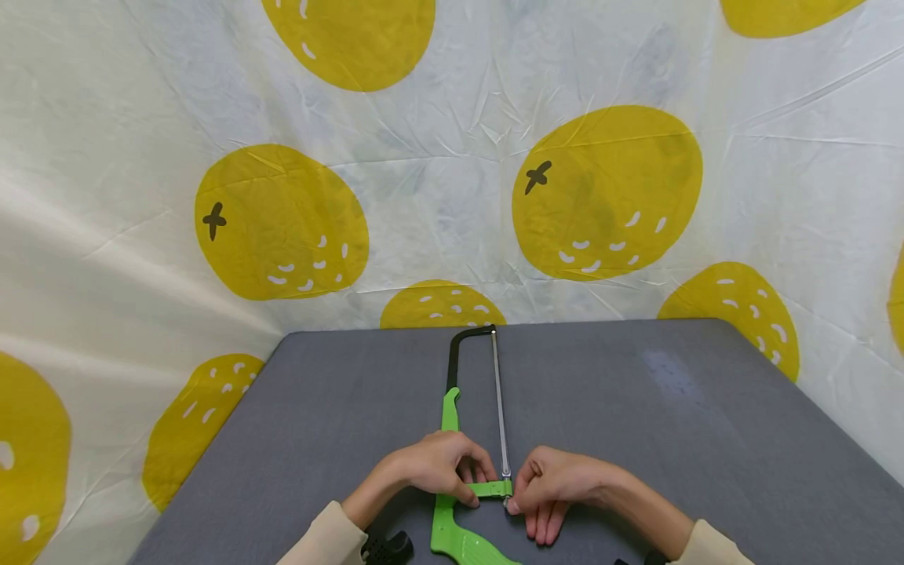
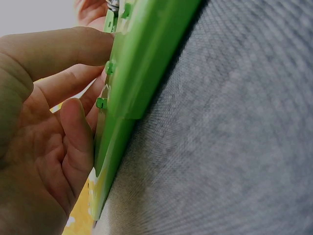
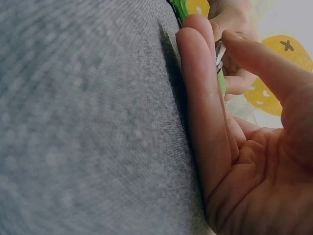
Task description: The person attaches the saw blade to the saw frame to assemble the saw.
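A hacksaw (image 1: 450, 412) lies flat on the grey table, its green handle (image 1: 459, 537) towards me and its black frame reaching to the far edge. The silver blade (image 1: 499, 400) runs along its right side. My left hand (image 1: 441, 464) grips the green frame at the near crosspiece (image 1: 489, 490), thumb and fingers around it. At the crosspiece's right end, thumb and forefinger of my right hand (image 1: 561, 479) pinch a small metal wing nut (image 3: 219, 54), partly hidden by the fingers. The other right fingers lie extended along the tabletop.
The grey table (image 1: 600, 408) stretches out on both sides of the hacksaw. Behind it and to the sides hangs a white cloth (image 1: 452, 212) with large yellow fruit prints, close against the table's edges.
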Available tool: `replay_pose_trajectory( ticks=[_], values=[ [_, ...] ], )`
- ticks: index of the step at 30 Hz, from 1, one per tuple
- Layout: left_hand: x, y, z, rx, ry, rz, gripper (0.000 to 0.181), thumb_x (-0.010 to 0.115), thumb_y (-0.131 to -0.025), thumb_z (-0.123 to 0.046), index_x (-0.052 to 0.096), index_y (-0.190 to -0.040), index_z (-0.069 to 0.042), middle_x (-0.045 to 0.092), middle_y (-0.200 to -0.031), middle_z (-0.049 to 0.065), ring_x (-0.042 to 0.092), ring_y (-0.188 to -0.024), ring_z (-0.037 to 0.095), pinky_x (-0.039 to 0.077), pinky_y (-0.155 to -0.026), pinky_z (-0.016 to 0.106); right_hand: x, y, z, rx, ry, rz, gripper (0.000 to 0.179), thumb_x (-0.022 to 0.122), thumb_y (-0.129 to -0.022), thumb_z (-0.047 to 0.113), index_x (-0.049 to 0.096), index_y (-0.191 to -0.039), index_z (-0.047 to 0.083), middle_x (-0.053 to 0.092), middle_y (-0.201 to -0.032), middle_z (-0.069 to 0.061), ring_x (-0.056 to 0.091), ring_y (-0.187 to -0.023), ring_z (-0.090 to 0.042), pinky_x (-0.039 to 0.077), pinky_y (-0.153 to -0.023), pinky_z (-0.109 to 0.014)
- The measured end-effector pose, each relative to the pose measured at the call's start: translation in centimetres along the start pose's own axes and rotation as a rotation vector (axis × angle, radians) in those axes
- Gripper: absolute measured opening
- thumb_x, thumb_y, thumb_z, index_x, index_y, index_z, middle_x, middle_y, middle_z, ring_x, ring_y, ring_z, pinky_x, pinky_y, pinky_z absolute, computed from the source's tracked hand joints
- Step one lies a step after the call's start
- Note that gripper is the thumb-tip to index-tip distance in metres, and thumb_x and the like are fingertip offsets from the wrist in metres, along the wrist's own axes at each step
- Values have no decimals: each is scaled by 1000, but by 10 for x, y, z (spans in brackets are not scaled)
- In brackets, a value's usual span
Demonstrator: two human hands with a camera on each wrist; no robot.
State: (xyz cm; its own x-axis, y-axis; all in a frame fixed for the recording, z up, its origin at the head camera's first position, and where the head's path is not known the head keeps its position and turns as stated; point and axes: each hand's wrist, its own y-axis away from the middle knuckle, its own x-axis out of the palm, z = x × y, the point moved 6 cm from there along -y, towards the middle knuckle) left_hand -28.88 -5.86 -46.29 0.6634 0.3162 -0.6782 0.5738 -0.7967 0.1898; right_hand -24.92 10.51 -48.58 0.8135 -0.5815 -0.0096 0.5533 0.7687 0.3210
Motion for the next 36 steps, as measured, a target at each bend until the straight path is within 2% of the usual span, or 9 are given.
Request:
replay_pose_trajectory(
  ticks=[11,21,36],
  values=[
    [0,0,1,3,6,4,30,86,-81,-10,79,-109,-21,74,-92,-15,66,-76,-5,57,-70,17,2,0,2,-2,2,-7,28,73,-95,22,76,-88,-5,73,-66,0,68,-53,-3,57,-50,-21],
    [0,1,1,4,10,4,30,86,-82,-9,79,-108,-20,75,-91,-14,66,-75,-5,57,-70,17,2,-1,2,3,7,-8,25,72,-95,21,76,-87,-3,73,-66,0,68,-53,-3,57,-50,-21],
    [-1,1,1,2,18,6,30,86,-82,-9,80,-109,-20,75,-92,-14,66,-76,-5,57,-71,17,4,0,3,2,-15,35,22,69,-97,19,75,-91,-2,73,-69,1,69,-56,-2,59,-53,-22]
  ],
)
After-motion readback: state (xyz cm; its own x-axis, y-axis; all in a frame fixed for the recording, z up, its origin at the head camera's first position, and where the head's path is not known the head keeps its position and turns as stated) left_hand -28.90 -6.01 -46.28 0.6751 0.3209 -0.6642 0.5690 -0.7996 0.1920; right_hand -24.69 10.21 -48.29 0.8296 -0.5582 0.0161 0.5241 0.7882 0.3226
